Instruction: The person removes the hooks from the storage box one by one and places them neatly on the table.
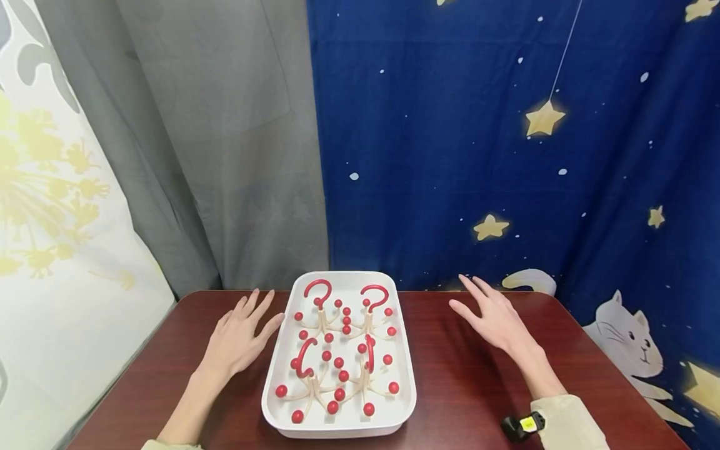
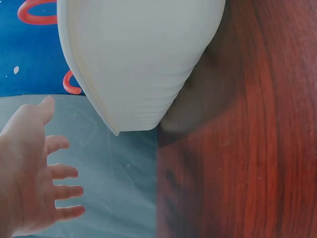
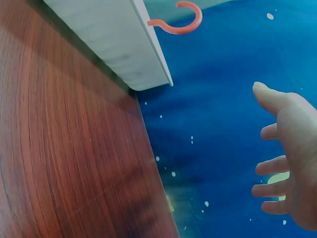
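A white tray (image 1: 337, 432) stands on the table, holding several hanger-like pieces. Each piece has a red curved hook (image 1: 319, 282) on top and thin beige arms tipped with red balls (image 1: 297, 416); their exact kind is unclear. My left hand (image 1: 239, 337) hovers by the tray's left side, its fingers spread and holding nothing. In the left wrist view, that hand (image 2: 25, 168) is apart from the tray's outer wall (image 2: 133, 64). To the right of the tray, my right hand (image 1: 497, 319) hangs in the air with extended fingers. The right wrist view also has this hand (image 3: 297, 153) holding nothing.
The reddish-brown wooden table (image 1: 450, 387) carries the tray. Behind it hang a grey curtain (image 1: 236, 156) and a blue star-patterned curtain (image 1: 427, 156). A black device with a yellow label (image 1: 529, 424) is at the right sleeve.
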